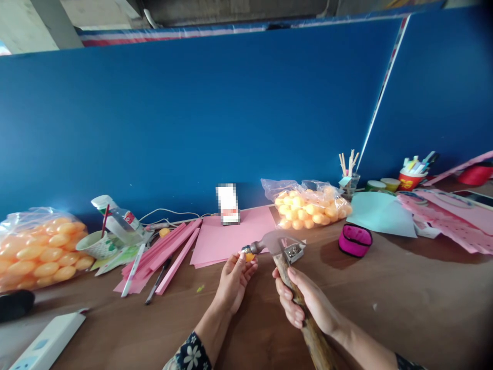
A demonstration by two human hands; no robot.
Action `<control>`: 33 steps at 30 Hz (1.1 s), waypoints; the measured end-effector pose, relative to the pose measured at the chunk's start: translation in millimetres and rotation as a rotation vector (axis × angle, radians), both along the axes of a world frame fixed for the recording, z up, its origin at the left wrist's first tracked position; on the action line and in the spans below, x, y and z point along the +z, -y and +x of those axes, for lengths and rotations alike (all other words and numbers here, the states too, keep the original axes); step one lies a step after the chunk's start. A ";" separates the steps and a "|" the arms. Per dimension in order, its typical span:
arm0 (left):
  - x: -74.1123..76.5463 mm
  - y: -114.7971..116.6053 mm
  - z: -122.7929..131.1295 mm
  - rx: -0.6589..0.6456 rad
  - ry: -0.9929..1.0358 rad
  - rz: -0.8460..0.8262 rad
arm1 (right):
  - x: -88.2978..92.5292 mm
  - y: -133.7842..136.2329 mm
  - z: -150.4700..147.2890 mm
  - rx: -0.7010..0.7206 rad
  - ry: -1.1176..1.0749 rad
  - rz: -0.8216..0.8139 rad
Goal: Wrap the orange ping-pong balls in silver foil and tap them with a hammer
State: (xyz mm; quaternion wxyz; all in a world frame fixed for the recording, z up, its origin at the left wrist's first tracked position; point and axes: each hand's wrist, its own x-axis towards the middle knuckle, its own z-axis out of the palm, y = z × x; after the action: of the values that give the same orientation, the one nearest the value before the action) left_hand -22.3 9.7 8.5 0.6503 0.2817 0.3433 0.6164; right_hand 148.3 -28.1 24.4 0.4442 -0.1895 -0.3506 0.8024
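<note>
My right hand (304, 298) is wrapped around the wooden handle of a claw hammer (274, 242). The hammer's face points left, close to the fingertips of my left hand (234, 280). Those fingers are closed on a small orange-yellow plastic ball (249, 257), most of it hidden by fingers and hammer head. Something small and shiny shows at the thumb tip; whether the hammer touches it I cannot tell. Just behind the hammer head lies a small open box (295, 253) of shiny metal pieces, and pink paper sheets (234, 231) spread beyond both hands.
Bags of orange balls stand at left (46, 252) and centre right (308, 208). Pink paper strips (165, 252), pens, a paper cup (98, 245) and a plastic bottle (121, 221) crowd the left. A magenta band (355, 240) sits at right. A blue partition (215, 113) closes the back.
</note>
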 end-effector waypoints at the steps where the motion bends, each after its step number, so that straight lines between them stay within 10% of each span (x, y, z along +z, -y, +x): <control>1: -0.1 -0.1 0.0 0.003 0.004 -0.002 | 0.1 -0.1 0.0 -0.002 -0.001 -0.001; 33: 0.4 0.3 -0.1 -0.005 -0.037 0.047 | 1.5 -0.6 0.9 -0.011 0.018 -0.008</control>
State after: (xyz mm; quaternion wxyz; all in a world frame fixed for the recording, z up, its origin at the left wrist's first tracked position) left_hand -22.3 9.4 8.9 0.6384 0.3089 0.3402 0.6175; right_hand 149.1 -27.6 26.0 0.4448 -0.2003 -0.3503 0.7996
